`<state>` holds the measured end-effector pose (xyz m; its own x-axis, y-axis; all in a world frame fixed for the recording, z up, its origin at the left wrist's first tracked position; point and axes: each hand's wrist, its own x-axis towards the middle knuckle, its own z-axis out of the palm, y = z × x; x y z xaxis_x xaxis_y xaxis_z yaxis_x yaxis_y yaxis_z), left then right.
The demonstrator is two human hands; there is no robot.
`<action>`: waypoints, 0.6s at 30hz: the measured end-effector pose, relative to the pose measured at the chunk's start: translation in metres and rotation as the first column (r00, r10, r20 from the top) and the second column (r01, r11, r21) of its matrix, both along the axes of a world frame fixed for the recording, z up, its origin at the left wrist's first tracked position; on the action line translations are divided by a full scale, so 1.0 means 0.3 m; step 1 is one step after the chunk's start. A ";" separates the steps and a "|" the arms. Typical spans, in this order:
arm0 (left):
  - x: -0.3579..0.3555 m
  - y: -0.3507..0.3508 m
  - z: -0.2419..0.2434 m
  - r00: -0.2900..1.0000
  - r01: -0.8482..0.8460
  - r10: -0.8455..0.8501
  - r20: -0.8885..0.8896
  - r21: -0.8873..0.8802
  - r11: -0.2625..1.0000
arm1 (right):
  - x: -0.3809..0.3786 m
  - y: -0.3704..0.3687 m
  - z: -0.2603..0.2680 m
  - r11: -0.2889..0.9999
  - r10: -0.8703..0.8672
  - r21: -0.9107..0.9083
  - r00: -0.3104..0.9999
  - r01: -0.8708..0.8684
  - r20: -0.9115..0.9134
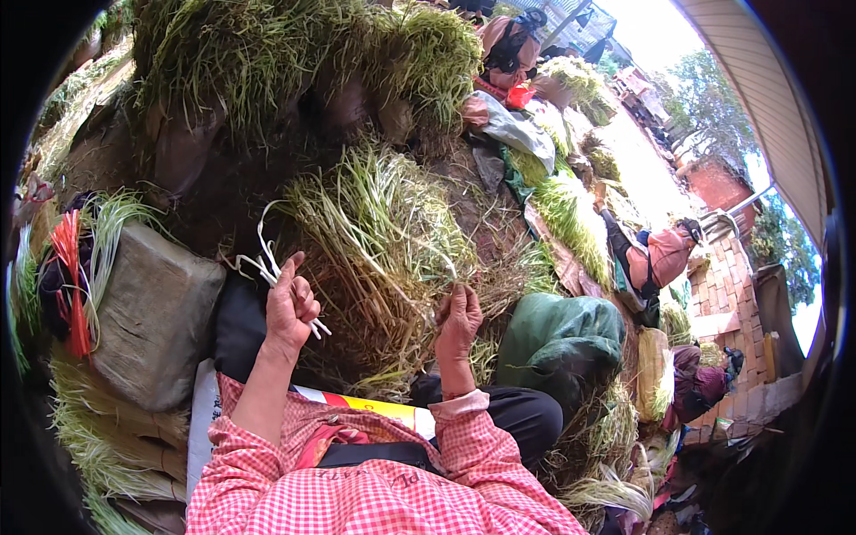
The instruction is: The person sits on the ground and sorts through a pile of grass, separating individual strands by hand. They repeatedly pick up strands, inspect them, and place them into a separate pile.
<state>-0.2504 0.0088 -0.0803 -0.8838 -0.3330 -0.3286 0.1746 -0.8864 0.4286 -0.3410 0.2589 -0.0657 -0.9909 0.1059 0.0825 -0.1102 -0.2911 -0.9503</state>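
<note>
In my left hand (291,301), fingers closed, are several white plant stalks (265,265); their cut-looking ends stick out below the fist and one stalk curls up above it. My right hand (459,313) pinches a thin pale stalk (443,256) between thumb and fingertips, at the right edge of the pile. Before me, between and beyond both hands, lies a heap of green and pale stalks (374,221) with dry brown leaves tangled in it. The hands are apart, over my lap.
A tall mound of green stalks (301,53) rises beyond the heap. At left stand a cloth-covered block (157,314), red plastic ties (73,281) and stacked bundles (114,428). A green sack (562,341) sits by my right knee. Co-workers (669,257) sit at right among more bundles (572,221).
</note>
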 end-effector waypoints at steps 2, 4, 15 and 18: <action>0.002 0.006 0.011 0.999 0.032 -0.032 -0.034 -0.009 0.999 | 0.019 -0.005 0.030 0.989 0.145 -0.001 0.982 -0.146 0.119; -0.002 0.035 0.007 0.997 0.071 -0.072 -0.028 -0.046 0.996 | 0.049 0.005 -0.002 0.907 0.335 0.202 0.924 -0.369 0.184; 0.042 0.147 -0.067 0.935 0.335 -0.295 0.198 -0.216 0.917 | 0.258 -0.142 -0.175 0.762 0.578 0.172 0.775 -0.625 0.256; 0.043 0.137 -0.066 0.943 0.327 -0.303 0.140 -0.206 0.922 | 0.227 -0.161 -0.166 0.711 0.594 0.226 0.741 -0.666 0.313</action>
